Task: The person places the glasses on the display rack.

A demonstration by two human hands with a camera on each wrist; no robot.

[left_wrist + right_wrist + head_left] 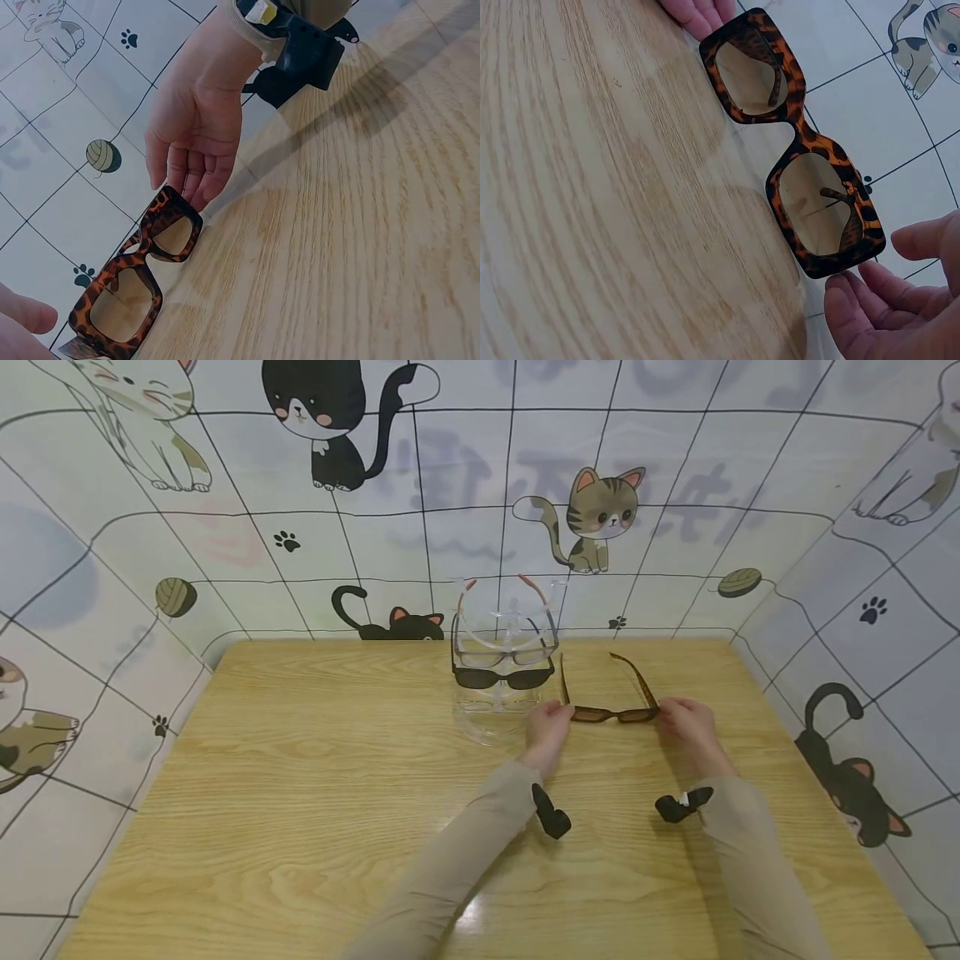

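Note:
A pair of tortoiseshell sunglasses point(617, 716) with brown lenses sits low at the table's back right, its temples unfolded toward the wall. My left hand point(547, 731) holds the left front corner by the hinge; in the left wrist view only part of that hand point(22, 322) shows at the lower left edge. At the opposite corner, my right hand point(692, 731) has thumb and fingers about the hinge. The right wrist view shows the thick square frame point(806, 139) between both hands, the right-hand fingers point(851, 300) right at its corner.
Left of the sunglasses stands a clear display stand point(487, 731). It bears black sunglasses point(502, 679) and, above them, glasses with a greyish frame point(480, 658) and orange temple tips. A cat-printed wall sheet point(480, 543) borders the wooden table point(300, 793) at back and sides.

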